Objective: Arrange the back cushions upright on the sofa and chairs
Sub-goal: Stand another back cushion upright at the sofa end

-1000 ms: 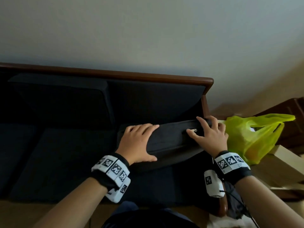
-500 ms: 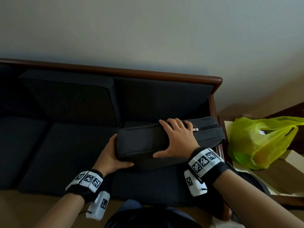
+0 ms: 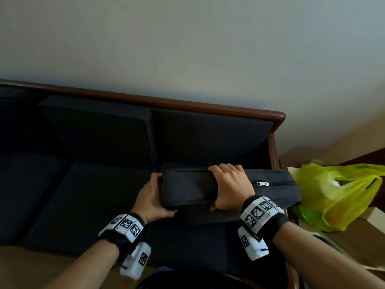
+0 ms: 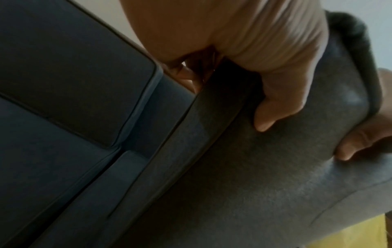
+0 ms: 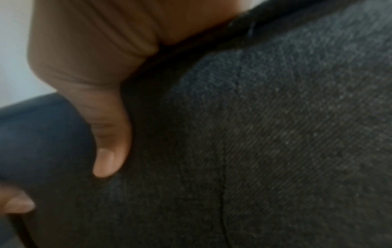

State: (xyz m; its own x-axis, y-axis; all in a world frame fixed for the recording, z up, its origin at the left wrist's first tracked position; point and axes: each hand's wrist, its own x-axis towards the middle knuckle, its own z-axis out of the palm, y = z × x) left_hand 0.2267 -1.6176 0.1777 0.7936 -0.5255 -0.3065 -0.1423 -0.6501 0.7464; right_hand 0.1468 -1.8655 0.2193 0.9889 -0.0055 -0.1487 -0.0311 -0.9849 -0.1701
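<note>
A dark grey back cushion (image 3: 187,188) with a zipper (image 3: 263,183) on its upper edge lies lengthwise over the sofa's right seat. My left hand (image 3: 154,195) grips its left end, thumb on the near face. My right hand (image 3: 229,188) curls over the top edge near the middle, its fingers hidden behind. In the left wrist view my thumb (image 4: 275,109) presses into the cushion (image 4: 254,176). The right wrist view shows my right thumb (image 5: 110,142) on the cushion (image 5: 275,134). Another back cushion (image 3: 100,130) stands upright behind the middle seat.
The sofa (image 3: 187,105) has a brown wooden frame and stands against a pale wall. Dark seat cushions (image 3: 83,201) run off to the left. A yellow-green plastic bag (image 3: 337,195) sits on a side table just right of the sofa's arm.
My left hand has moved from the cushion's top to its left end. My right hand has slid left from the zipper end to the middle. The cushion now sits a little higher.
</note>
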